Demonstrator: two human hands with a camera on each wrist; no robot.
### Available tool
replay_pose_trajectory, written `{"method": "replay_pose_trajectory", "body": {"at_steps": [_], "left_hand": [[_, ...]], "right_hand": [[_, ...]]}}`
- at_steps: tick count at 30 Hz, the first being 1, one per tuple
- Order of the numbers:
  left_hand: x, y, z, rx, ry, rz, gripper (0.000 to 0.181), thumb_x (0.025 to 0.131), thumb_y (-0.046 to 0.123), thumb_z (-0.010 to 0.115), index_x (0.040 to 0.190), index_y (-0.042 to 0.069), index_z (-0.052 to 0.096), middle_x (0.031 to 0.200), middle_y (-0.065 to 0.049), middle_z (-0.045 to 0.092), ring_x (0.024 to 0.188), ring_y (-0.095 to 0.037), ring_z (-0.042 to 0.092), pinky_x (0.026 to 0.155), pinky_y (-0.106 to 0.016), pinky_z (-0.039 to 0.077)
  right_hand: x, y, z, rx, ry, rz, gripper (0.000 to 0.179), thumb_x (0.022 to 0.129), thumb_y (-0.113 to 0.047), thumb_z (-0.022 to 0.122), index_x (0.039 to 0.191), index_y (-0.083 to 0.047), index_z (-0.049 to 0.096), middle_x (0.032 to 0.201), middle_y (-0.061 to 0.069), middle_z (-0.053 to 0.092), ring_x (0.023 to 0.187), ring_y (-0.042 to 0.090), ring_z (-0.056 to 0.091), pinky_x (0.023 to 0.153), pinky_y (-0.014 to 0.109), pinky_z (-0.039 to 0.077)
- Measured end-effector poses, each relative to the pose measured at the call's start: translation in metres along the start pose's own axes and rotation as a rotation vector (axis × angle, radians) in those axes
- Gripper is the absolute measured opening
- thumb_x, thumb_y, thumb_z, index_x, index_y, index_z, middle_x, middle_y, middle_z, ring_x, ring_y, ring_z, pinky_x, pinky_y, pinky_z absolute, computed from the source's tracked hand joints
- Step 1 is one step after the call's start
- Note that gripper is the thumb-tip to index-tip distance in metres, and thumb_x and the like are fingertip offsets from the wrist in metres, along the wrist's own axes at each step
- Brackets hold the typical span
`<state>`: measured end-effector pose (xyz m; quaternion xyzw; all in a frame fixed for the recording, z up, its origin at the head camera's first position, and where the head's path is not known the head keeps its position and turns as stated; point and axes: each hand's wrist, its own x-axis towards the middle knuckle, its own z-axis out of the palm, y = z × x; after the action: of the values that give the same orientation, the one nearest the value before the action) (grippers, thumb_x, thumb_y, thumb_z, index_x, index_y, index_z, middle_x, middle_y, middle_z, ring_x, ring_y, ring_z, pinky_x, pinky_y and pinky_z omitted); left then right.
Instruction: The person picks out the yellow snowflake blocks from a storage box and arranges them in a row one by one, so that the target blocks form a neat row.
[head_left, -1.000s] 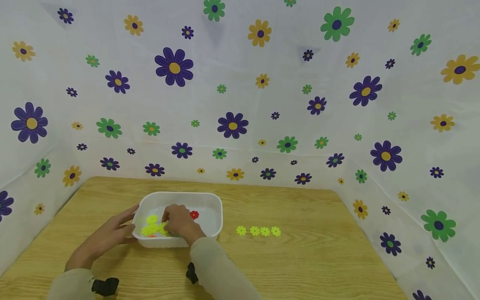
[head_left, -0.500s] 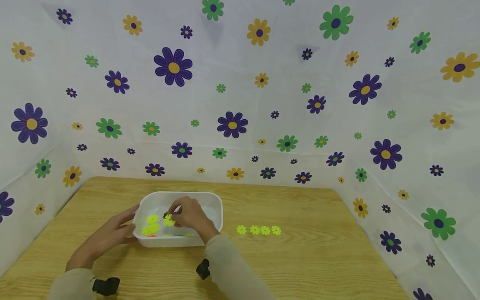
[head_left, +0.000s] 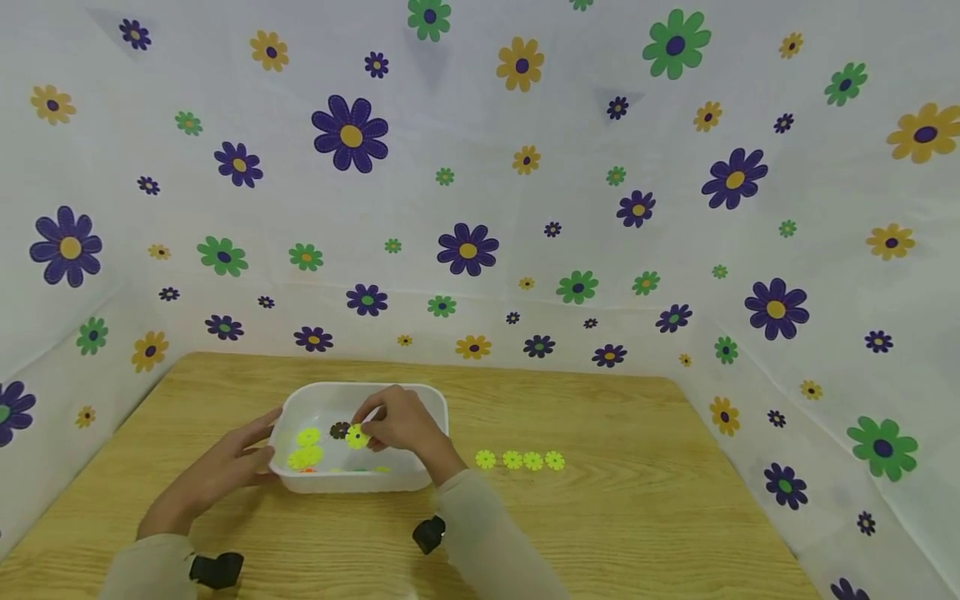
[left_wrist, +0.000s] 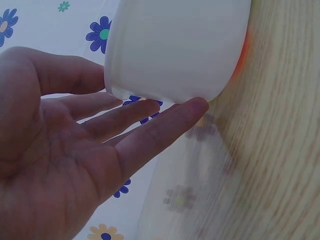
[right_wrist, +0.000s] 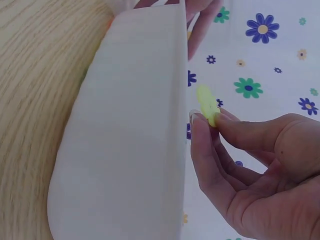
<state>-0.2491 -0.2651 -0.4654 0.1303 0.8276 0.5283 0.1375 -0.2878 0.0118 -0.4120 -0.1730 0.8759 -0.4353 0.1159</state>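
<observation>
A white plastic tub (head_left: 360, 482) stands on the wooden table with flower-shaped discs inside. My right hand (head_left: 405, 421) is over the tub and pinches a yellow flower-shaped disc (head_left: 357, 436) between thumb and fingertips. The right wrist view shows that disc (right_wrist: 207, 105) nearly edge-on, just above the rim. My left hand (left_wrist: 75, 145) touches the tub's left end (left_wrist: 170, 50) with extended fingers. Inside, at the left, lie several yellow discs (head_left: 306, 457). A dark brown disc (head_left: 339, 431) appears just left of the pinched one.
On the table (head_left: 637, 500) right of the tub, a short row of yellow flower discs (head_left: 522, 460) lies flat. A white curtain (head_left: 420, 192) printed with flowers surrounds the table at the back and sides.
My right hand has risen from the tub's bottom and moved right, bringing up a yellow disc. A red disc seen earlier is now out of sight. The left hand stays at the tub.
</observation>
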Motion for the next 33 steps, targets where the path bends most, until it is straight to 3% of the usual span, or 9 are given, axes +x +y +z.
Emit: {"method": "replay_pose_trajectory", "body": {"at_steps": [13, 22, 29, 33], "left_hand": [[-0.001, 0.001, 0.001, -0.011, 0.000, -0.002, 0.072, 0.105, 0.012, 0.046, 0.164, -0.002, 0.007, 0.165, -0.040, 0.014, 0.139, -0.060, 0.044, 0.094, -0.046, 0.063], [-0.001, 0.000, 0.002, -0.015, 0.006, -0.026, 0.073, 0.105, 0.014, 0.048, 0.164, -0.001, 0.008, 0.166, -0.038, 0.013, 0.140, -0.059, 0.043, 0.096, -0.048, 0.062], [-0.002, 0.000, 0.001, -0.020, 0.003, -0.002, 0.073, 0.105, 0.014, 0.047, 0.164, -0.003, 0.007, 0.165, -0.040, 0.013, 0.138, -0.058, 0.046, 0.095, -0.047, 0.063], [-0.002, 0.001, 0.002, -0.029, 0.002, -0.001, 0.073, 0.105, 0.013, 0.048, 0.164, -0.003, 0.007, 0.165, -0.040, 0.012, 0.139, -0.058, 0.045, 0.096, -0.048, 0.063]], "right_hand": [[-0.027, 0.009, -0.027, 0.122, 0.042, 0.005, 0.011, 0.093, 0.003, 0.069, 0.098, 0.000, 0.079, 0.083, 0.018, 0.076, 0.063, 0.020, 0.071, 0.060, 0.028, 0.065], [-0.041, 0.023, -0.039, 0.133, 0.050, 0.028, 0.010, 0.093, 0.002, 0.070, 0.098, 0.000, 0.078, 0.084, 0.015, 0.075, 0.062, 0.017, 0.069, 0.072, 0.045, 0.067], [-0.052, 0.035, -0.047, 0.131, 0.060, 0.044, 0.009, 0.092, 0.002, 0.071, 0.097, 0.001, 0.078, 0.084, 0.013, 0.073, 0.060, 0.015, 0.066, 0.067, 0.037, 0.067], [-0.058, 0.040, -0.053, 0.127, 0.072, 0.051, 0.009, 0.092, 0.002, 0.070, 0.098, 0.001, 0.078, 0.084, 0.014, 0.072, 0.061, 0.015, 0.065, 0.069, 0.039, 0.068]]}}
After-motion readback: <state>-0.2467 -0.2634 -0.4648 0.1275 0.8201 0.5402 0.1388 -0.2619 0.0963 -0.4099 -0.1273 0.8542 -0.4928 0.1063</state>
